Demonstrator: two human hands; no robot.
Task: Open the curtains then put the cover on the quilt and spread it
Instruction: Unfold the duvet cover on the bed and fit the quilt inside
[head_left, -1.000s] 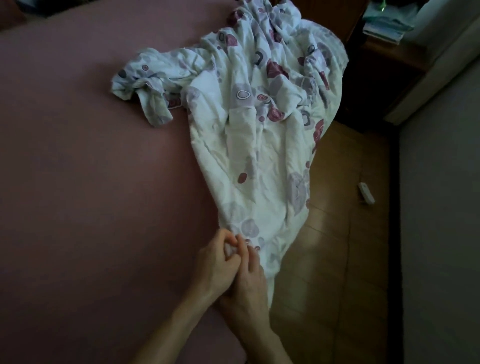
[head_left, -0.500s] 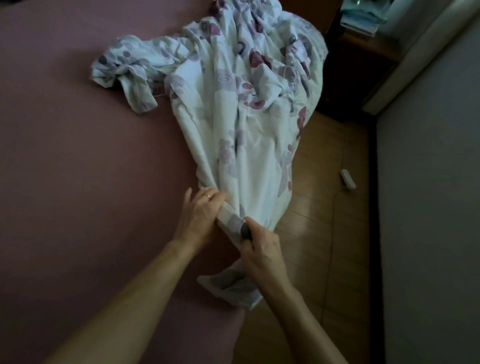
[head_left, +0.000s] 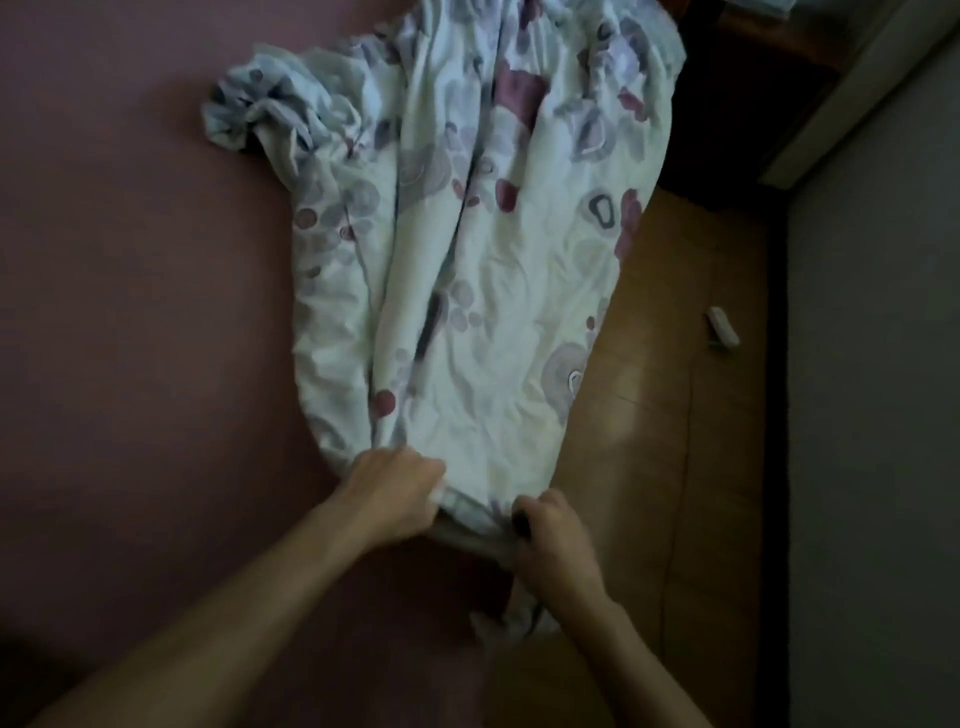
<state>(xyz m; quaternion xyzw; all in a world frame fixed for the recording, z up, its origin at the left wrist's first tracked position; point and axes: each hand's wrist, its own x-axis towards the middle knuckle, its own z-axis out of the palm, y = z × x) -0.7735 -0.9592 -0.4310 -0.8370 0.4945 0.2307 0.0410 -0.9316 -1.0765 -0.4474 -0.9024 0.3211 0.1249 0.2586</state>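
A white quilt cover (head_left: 488, 291) printed with purple and maroon circles lies crumpled along the right side of the pink bed (head_left: 135, 312), its right part hanging over the bed's edge. My left hand (head_left: 397, 486) grips the cover's near edge with curled fingers. My right hand (head_left: 553, 540) grips the same edge a little further right, at the bed's side. The stretch of cloth between the two hands is pulled taut. A loose end of fabric hangs below my right hand. The far left corner of the cover is bunched up.
Wooden floor (head_left: 660, 415) runs along the right of the bed. A small white object (head_left: 723, 328) lies on it by the grey wall (head_left: 872, 415). Dark wooden furniture (head_left: 727, 130) stands at the top right.
My hands have moved apart along the cover's near edge, and the cloth between them has widened and flattened. The view has moved closer to the cover.
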